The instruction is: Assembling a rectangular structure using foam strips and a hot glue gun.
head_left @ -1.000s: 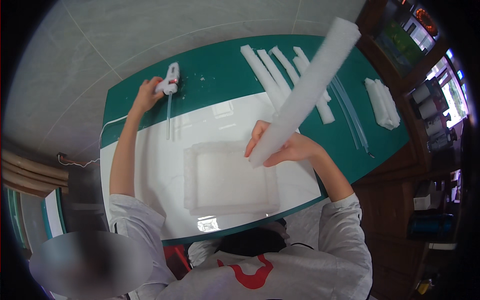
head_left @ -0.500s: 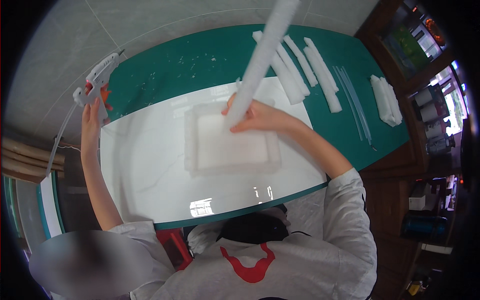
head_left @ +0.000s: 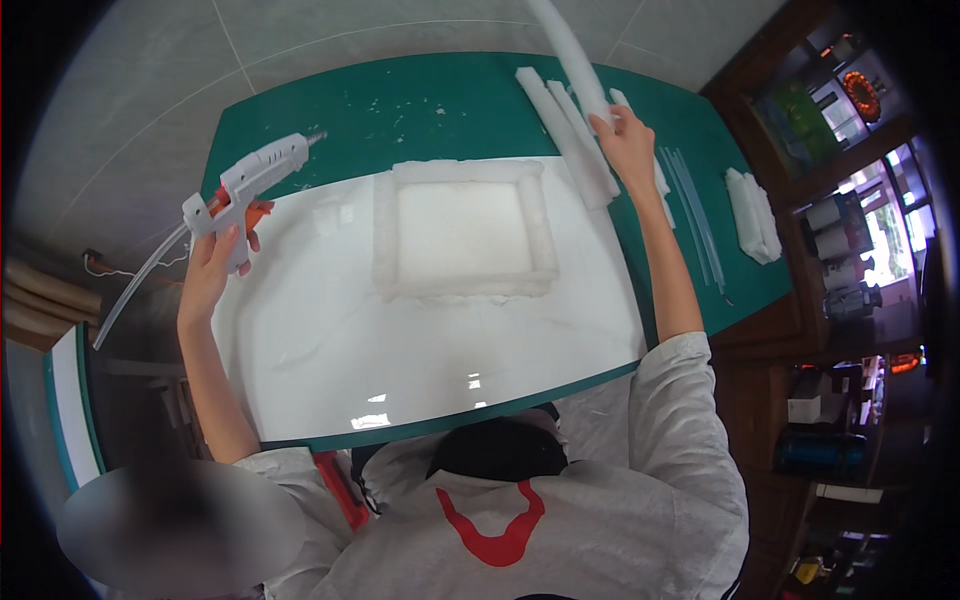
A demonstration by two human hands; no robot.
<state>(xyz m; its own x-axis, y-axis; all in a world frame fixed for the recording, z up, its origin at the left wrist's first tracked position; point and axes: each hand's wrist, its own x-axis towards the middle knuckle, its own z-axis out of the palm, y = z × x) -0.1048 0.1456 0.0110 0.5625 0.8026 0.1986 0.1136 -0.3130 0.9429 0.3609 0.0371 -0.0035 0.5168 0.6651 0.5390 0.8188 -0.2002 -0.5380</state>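
My left hand (head_left: pixel 208 265) is wrapped round the grip of a white and orange hot glue gun (head_left: pixel 262 170), raised over the left edge of the table, nozzle toward the upper right. A clear glue stick (head_left: pixel 140 290) trails from its back end. At the far right, my right hand (head_left: pixel 630 150) grips the near end of a long white foam strip (head_left: pixel 570 55) that slants up and away. Between my hands lies a shallow rectangular foam tray (head_left: pixel 386 240), with raised strip walls around a flat base. Neither hand touches it.
A glossy white board (head_left: pixel 320 340) covers the near part of the green table (head_left: pixel 340 110). Other foam strips (head_left: pixel 565 140) lie at the far right, beside clear glue sticks (head_left: pixel 690 220) and a bundle of short foam pieces (head_left: pixel 752 215). Wooden shelves (head_left: pixel 780 310) stand on the right.
My right hand has carried the foam strip from over the tray to the far right. My left hand has brought the glue gun inward, its nozzle turning further right.
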